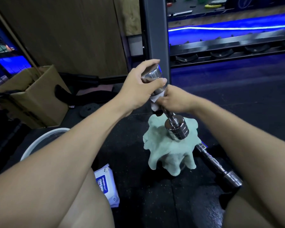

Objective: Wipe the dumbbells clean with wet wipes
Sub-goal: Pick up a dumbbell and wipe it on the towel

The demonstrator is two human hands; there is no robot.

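A chrome dumbbell (pixel 176 127) stands almost upright, tilted a little, its lower head resting on a crumpled pale green cloth (pixel 163 155). My left hand (pixel 141 86) is closed around the upper head. My right hand (pixel 173 101) presses a white wet wipe (pixel 155 104) around the handle just below that head. A second chrome dumbbell (pixel 220 168) lies on the dark floor to the right of the cloth. A blue and white pack of wet wipes (pixel 105 183) lies on the floor by my left leg.
An open cardboard box (pixel 34 99) stands at the left, with a white-rimmed basin (pixel 39 142) in front of it. A dark rack post (pixel 156 30) and a rack rail with cradles (pixel 229 51) rise behind the dumbbell. My knees fill the bottom corners.
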